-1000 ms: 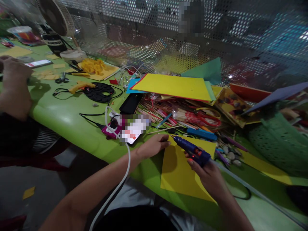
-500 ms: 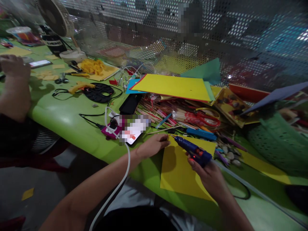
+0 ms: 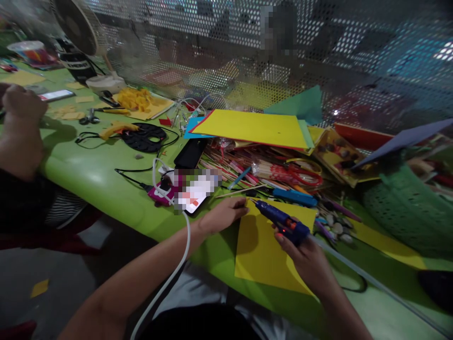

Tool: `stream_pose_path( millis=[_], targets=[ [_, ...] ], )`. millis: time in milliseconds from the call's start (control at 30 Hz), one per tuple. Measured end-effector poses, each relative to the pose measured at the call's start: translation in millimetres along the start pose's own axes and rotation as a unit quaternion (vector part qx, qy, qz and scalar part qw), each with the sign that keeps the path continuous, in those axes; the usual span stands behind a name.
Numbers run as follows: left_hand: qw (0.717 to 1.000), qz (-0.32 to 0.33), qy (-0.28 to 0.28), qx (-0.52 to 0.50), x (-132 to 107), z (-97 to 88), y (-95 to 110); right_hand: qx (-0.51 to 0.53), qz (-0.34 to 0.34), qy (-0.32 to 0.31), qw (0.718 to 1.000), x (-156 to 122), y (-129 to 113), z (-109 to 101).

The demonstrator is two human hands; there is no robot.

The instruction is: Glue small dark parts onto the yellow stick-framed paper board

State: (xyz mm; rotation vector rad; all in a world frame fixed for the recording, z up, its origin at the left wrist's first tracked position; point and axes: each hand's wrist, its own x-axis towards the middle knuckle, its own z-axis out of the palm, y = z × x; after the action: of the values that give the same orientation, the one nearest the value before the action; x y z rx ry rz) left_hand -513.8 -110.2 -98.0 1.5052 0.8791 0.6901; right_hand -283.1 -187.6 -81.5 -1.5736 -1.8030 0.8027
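My right hand [image 3: 299, 250] is wrapped round a dark blue hot glue gun [image 3: 279, 218] with a small red light and a clear glue stick [image 3: 339, 259] running out of its back. Its nozzle points left, close above the upper left corner of a yellow sheet of paper [image 3: 267, 255]. At that same corner, the fingers of my left hand [image 3: 226, 215] are pressed together on the paper's edge; the fingertips are partly hidden. The sheet lies flat on the green table [image 3: 141, 212].
A phone [image 3: 198, 193] lies beside a purple power strip [image 3: 163, 193] with a white cable [image 3: 187, 236]. Behind are stacked coloured sheets [image 3: 251, 127], sticks and a blue cutter [image 3: 295, 197]. A green basket [image 3: 396, 212] stands right. Another person's arm [image 3: 23, 127] is at left.
The view has shifted very slightly. Both hands and the glue gun stay in nearly the same place over the yellow paper.
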Motion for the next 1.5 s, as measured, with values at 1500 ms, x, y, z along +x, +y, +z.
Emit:
stream_pose_path(
  millis=[1500],
  targets=[
    [0.997, -0.028, 0.020, -0.075, -3.3, 1.2, 7.5, -0.028, 0.015, 0.016, 0.999, -2.8, -1.7, -0.1]
  ],
)
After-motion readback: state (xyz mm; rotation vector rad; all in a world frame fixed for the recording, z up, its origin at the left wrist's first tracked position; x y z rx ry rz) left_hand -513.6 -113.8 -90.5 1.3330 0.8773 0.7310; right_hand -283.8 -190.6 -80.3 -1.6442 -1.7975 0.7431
